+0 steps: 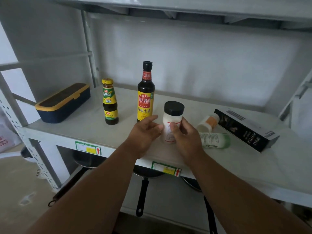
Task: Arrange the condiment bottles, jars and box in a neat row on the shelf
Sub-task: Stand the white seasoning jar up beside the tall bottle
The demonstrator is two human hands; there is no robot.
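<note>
A white jar with a black lid [172,115] stands upright near the front edge of the white shelf [94,132]. My right hand [184,137] grips its lower body. My left hand [145,132] touches its left side with fingers spread. Behind stands a tall dark soy sauce bottle [145,92], and left of it a small dark bottle with a yellow cap [110,102]. A navy box with a yellow-rimmed lid [63,103] lies at the far left. To the right lie a small white jar with an orange label [208,123], a white-green bottle [215,140] and a black carton [245,129].
A grey shelf post [89,48] rises behind the navy box. Another shelf board [168,5] runs overhead. Below the shelf hang black pans [143,191]. Bare shelf surface stretches to the front right.
</note>
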